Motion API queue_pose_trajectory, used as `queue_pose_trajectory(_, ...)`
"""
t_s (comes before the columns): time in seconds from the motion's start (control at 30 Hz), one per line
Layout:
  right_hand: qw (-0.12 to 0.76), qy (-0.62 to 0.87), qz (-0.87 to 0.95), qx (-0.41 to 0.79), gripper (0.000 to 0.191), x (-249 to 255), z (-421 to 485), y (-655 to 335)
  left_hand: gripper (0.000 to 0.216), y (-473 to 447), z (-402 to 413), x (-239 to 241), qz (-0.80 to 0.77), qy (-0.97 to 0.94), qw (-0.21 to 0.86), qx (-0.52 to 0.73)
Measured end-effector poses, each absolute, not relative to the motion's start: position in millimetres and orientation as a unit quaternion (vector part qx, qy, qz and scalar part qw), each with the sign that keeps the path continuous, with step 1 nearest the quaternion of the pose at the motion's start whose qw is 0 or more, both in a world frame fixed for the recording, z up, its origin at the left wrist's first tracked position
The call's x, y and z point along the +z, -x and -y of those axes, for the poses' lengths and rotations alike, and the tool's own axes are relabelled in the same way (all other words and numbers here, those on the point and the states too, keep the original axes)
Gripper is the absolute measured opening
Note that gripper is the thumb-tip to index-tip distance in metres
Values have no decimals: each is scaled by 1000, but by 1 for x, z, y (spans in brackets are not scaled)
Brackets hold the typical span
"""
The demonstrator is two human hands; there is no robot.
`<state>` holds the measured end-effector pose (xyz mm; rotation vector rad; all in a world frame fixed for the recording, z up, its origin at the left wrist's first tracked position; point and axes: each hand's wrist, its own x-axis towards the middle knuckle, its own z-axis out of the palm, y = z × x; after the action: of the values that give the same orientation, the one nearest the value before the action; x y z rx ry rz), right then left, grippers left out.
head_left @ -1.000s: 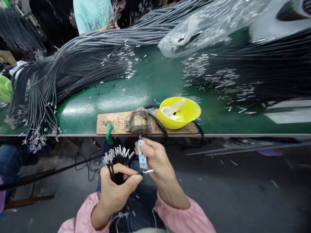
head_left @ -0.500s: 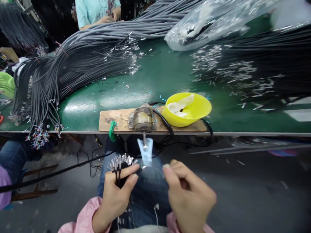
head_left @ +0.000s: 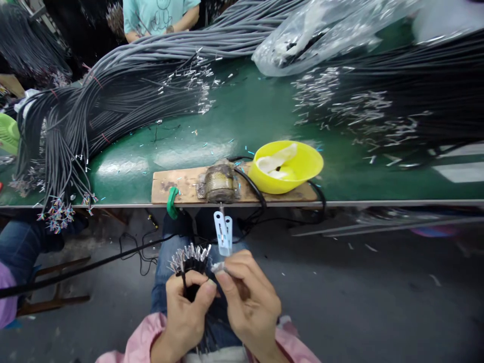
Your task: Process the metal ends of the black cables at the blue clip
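My left hand (head_left: pixel 187 312) is closed round a bundle of thin black cables (head_left: pixel 191 259), whose silvery stripped ends fan out above the fingers. My right hand (head_left: pixel 251 302) pinches a whitish, silvery cable end (head_left: pixel 218 267) right beside the left thumb. Just above my right fingertips hangs a light blue clothes peg (head_left: pixel 224 234), attached to the shaft of a small motor (head_left: pixel 220 184). The motor sits on a wooden board (head_left: pixel 181 179) at the table's front edge.
A yellow bowl (head_left: pixel 285 186) with white pieces stands on the board, near a green hook-shaped clamp (head_left: pixel 173 201). Grey cable bundles (head_left: pixel 124 60) lie left, black cables (head_left: pixel 434 85) right, and a plastic bag (head_left: pixel 280 55) behind. Across the table is a person in a turquoise shirt (head_left: pixel 161 15).
My right hand has moved left, up to the left hand, and a silvery cable end now shows in its fingertips. The clothes peg has turned on the shaft.
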<state>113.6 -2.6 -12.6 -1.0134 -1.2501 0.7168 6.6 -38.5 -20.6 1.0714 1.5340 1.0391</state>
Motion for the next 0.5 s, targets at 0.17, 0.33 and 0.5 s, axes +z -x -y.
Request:
queue_pose_trajectory(0.17, 579, 383, 414, 589, 19, -32, 1, -116, 52, -6, 38, -20, -580, -426, 565, 404)
queue_pose_trajectory(0.33, 581, 377, 450, 564, 13, -26, -4, -128, 50, -4, 34, -14, -570, -442, 570, 395)
queue_pose_trajectory(0.5, 607, 392, 497, 480, 19, -15, -2, -126, 33, -5, 39, -6, -601, -533, 461, 377)
